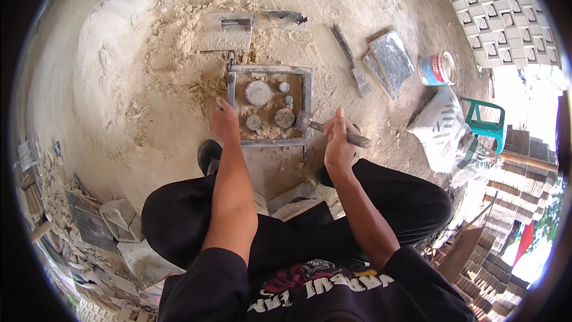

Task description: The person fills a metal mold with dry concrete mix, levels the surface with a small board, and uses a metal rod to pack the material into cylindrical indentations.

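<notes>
A rectangular frame lies on the sandy ground in front of me, filled with packed brown sand. Set in the sand are several round grey discs, among them a large disc and a darker disc. My left hand is closed at the frame's left rail; its fingers are mostly hidden. My right hand grips the handle of a hammer, thumb along the top. The blocky head meets the frame's right rail near its lower corner.
Beyond the frame lie a plastering float and loose sand. To the right are a flat brush-like tool, dark boards, a bucket, a white sack and a green stool. Concrete blocks sit at left.
</notes>
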{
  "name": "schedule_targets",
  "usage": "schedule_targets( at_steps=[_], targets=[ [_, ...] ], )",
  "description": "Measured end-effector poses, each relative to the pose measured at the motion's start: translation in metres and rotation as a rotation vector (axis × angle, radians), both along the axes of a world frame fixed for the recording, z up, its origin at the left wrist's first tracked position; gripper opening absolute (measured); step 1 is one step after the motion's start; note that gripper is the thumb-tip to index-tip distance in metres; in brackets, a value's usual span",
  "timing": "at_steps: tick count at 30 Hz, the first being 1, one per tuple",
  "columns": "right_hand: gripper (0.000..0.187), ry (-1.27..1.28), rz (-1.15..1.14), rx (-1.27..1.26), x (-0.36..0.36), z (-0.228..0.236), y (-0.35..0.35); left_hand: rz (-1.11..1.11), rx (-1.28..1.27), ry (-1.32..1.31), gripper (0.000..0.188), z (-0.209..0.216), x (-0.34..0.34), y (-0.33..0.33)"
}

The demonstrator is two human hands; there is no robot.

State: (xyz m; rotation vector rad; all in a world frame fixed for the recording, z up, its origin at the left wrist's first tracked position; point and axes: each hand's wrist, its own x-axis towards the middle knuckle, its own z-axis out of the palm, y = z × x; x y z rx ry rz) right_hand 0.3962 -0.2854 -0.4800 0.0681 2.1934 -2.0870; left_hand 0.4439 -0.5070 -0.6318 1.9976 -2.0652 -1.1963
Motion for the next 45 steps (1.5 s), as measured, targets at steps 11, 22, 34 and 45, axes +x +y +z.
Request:
schedule_targets(
  at_steps=[11,22,34,45],
  targets=[
    [0.052,0.092,0.062,0.077,0.012,-0.020,0.005,-0.047,0.007,-0.008,0.069,0.001,-0.007,0.000],
    [0.051,0.185,0.183,0.100,0.015,-0.007,0.007,-0.010,-0.039,-0.014,0.068,0.017,-0.006,0.002],
    [0.049,0.151,0.155,0.218,0.019,-0.010,-0.002,-0.032,-0.048,-0.008,0.068,-0.003,-0.005,0.004],
    [0.052,0.232,0.153,0.141,0.013,-0.013,0.006,-0.051,-0.081,0.010,0.070,0.005,-0.002,0.008]
  ],
)
